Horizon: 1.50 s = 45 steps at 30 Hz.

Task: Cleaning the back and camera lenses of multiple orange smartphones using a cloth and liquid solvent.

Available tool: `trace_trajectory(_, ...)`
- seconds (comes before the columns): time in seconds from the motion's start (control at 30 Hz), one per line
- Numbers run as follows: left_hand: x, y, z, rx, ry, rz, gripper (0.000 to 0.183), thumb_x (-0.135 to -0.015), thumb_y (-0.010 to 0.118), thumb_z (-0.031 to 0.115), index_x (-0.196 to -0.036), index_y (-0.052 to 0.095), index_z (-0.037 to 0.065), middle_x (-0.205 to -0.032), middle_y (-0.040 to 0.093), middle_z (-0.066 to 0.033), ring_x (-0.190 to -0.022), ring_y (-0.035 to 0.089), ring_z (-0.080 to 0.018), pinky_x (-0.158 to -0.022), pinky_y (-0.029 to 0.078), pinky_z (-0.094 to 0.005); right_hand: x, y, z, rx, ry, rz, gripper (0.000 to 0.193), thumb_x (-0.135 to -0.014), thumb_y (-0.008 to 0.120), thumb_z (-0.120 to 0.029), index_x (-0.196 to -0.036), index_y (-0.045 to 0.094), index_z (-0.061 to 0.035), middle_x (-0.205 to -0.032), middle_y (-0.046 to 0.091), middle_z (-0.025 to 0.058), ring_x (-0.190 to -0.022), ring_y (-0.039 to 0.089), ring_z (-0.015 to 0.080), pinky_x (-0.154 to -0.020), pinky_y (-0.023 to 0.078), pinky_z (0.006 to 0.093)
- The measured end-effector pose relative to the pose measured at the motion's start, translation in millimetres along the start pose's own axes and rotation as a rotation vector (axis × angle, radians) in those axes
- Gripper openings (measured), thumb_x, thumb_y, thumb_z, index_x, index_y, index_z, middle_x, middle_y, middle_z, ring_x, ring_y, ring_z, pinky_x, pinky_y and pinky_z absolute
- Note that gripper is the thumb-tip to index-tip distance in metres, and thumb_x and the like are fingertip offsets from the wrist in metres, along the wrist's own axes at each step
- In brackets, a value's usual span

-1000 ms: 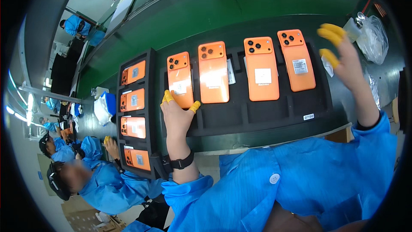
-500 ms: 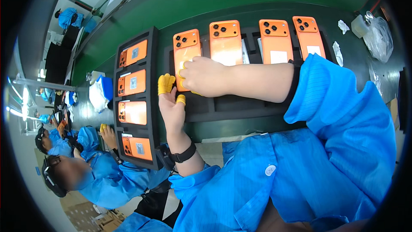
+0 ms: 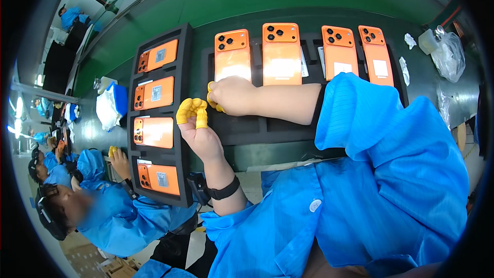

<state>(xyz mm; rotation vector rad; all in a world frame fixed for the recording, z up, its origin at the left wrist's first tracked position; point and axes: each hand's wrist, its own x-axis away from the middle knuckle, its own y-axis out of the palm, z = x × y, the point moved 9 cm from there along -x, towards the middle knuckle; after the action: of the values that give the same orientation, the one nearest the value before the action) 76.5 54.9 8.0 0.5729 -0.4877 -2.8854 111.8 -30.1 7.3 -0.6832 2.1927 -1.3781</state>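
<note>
L hand (image 3: 201,139) prob. over gap (image 3: 196,72) btwn trays (image 3: 183,72)

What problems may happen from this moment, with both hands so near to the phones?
In this view, the right hand overlaps the leftmost phone in the right tray and might nudge it. The right sleeve likewise overlaps the third phone and might brush it. The left hand, close to the left tray, could bump it.
</note>
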Motion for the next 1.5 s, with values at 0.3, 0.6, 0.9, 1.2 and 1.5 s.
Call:
trace_trajectory(0.3, 2, 14, -3, -0.358, -0.02, -0.083, 0.024, -0.079, 0.047, -0.005, -0.103, 0.047, -0.002, -0.095, 0.053, -0.0094, -0.09, 0.052, -0.0146, -0.078, 0.042, -0.0236, -2, -8, 47, -0.899, 0.263, 0.058, 0.014, -0.076, 0.053, -0.01, -0.086, 0.057, -0.0015, -0.077, 0.057, 0.0079, -0.073, 0.055, 0.0167, -0.061, 0.043, 0.0284)
trace_trajectory(0.6, 23, 69, -5, -1.458, 0.155, -0.515, 0.025, -0.075, 0.054, 0.01, -0.096, 0.055, -0.004, -0.094, 0.055, -0.0185, -0.089, 0.051, -0.0328, -0.08, 0.042, -0.0372, 23, -108, 147, -1.853, 0.388, 0.833, 0.011, -0.085, 0.048, -0.014, -0.089, 0.052, -0.0048, -0.079, 0.052, 0.0031, -0.069, 0.051, 0.0096, -0.06, 0.044, 0.0237)
trace_trajectory(0.9, 30, 75, 4, 0.328, -0.276, -0.216, 0.051, -0.088, 0.039, 0.036, -0.127, 0.031, 0.004, -0.116, 0.046, -0.0156, -0.107, 0.045, -0.0249, -0.092, 0.034, -0.039, 108, -144, -38, -0.369, -0.374, 0.189, 0.015, -0.072, 0.06, -0.016, -0.08, 0.056, -0.0037, -0.082, 0.052, 0.0094, -0.078, 0.052, 0.0255, -0.071, 0.042, 0.0336)
trace_trajectory(1.2, 61, 62, -1, 0.45, -0.611, 0.242, 0.034, -0.088, 0.038, 0.023, -0.112, 0.045, 0.0, -0.086, 0.054, -0.0071, -0.068, 0.052, -0.0116, -0.055, 0.044, -0.0208, 101, -92, -40, -1.092, -0.25, -0.019, 0.033, -0.072, 0.062, -0.009, -0.104, 0.054, -0.0043, -0.081, 0.054, 0.0109, -0.077, 0.055, 0.0215, -0.067, 0.044, 0.0335)
trace_trajectory(1.5, 48, 27, 12, 0.074, -0.324, -0.129, 0.037, -0.086, 0.043, 0.03, -0.1, 0.053, -0.003, -0.071, 0.053, -0.0023, -0.049, 0.037, -0.0018, -0.041, 0.027, -0.0137, 75, -28, 45, 0.11, 0.086, -0.099, 0.02, -0.07, 0.062, -0.02, -0.085, 0.058, -0.0063, -0.08, 0.054, 0.0075, -0.074, 0.056, 0.0236, -0.064, 0.044, 0.0323)
